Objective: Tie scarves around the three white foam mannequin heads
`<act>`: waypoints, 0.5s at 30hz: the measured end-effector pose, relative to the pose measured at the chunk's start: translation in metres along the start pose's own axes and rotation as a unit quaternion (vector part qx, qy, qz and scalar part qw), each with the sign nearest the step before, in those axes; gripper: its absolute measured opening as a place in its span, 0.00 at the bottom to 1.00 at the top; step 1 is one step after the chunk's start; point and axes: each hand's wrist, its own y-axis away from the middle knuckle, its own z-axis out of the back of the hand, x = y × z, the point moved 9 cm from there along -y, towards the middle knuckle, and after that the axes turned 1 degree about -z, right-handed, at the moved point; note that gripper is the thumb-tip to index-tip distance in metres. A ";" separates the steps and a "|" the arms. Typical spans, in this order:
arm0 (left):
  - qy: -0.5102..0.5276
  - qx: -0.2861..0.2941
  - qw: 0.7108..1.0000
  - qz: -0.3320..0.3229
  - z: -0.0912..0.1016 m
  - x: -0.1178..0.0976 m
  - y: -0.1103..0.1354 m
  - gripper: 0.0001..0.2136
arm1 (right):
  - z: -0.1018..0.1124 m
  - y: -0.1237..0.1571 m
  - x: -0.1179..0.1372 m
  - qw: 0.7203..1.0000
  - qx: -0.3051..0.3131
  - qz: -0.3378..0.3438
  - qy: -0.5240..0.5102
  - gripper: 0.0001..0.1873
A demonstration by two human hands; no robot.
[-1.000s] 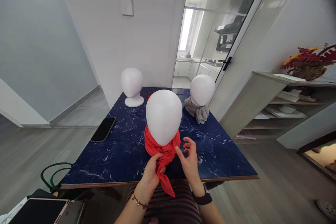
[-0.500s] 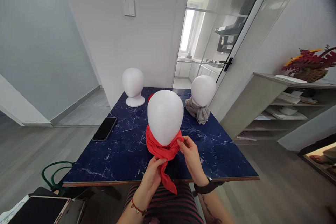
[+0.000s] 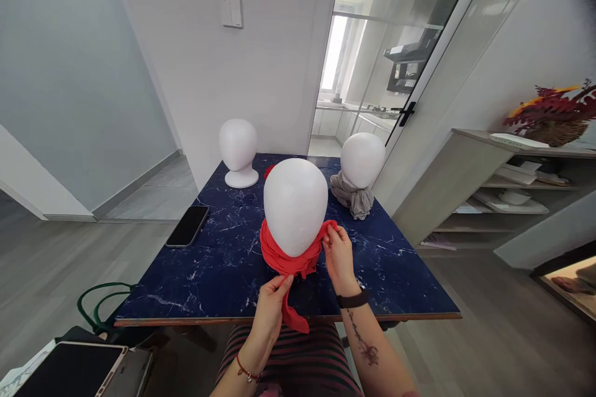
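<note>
A white mannequin head (image 3: 295,205) stands at the middle of the dark blue marbled table (image 3: 223,273). Round its neck is wrapped a red scarf (image 3: 279,257), with one tail hanging over the front edge. My left hand (image 3: 271,301) pinches that tail between thumb and fingers, just below the front of the neck. On the other side my right hand (image 3: 338,257) grips another part of the scarf, pulled out to the right of the head. The far side of the wrap is hidden behind the mannequin head.
A bare mannequin head (image 3: 238,152) stands at the back left; another mannequin head (image 3: 363,160) at the back right wears a grey scarf (image 3: 352,196). A phone (image 3: 188,226) lies at the left. Below it are a tablet (image 3: 69,370) and a green-handled bag (image 3: 105,291). Shelves (image 3: 488,186) stand right.
My right hand has moved up and slightly right, drawing its part of the red scarf away from the neck. My left hand keeps hold of the hanging tail, nearly in place.
</note>
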 end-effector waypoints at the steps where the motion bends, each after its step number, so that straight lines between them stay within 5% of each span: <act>1: 0.011 -0.009 1.000 0.011 0.002 0.003 -0.001 0.17 | 0.000 -0.005 0.002 1.000 0.000 0.007 0.007 0.15; 8: 0.091 -0.063 0.992 0.059 0.010 0.017 -0.008 0.16 | -0.007 -0.008 0.011 1.000 0.011 0.022 -0.009 0.17; 11: 0.072 -0.042 0.995 0.056 0.005 0.015 -0.009 0.14 | -0.007 0.008 0.015 0.999 0.019 0.023 0.017 0.19; 15: 0.051 -0.010 0.998 0.038 -0.004 0.008 -0.010 0.12 | -0.005 0.041 0.033 0.986 0.049 0.103 0.122 0.16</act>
